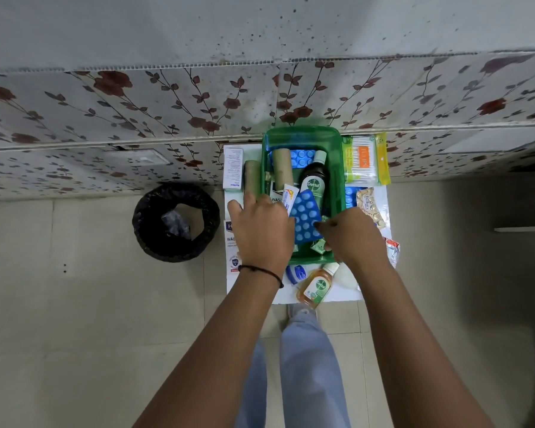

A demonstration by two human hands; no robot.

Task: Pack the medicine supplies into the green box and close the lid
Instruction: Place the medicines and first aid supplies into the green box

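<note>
Both hands [261,230] [351,236] | fingers' grip cannot tell | blue blister pack [305,216] lengthwise in green box [337,168]

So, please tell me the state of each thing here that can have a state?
green box: open, partly filled
dark Dettol bottle: capped, inside box
small Dettol bottle: capped, lying outside box
cotton swab pack: sealed, outside box
left hand: over box
right hand: at box edge
</note>
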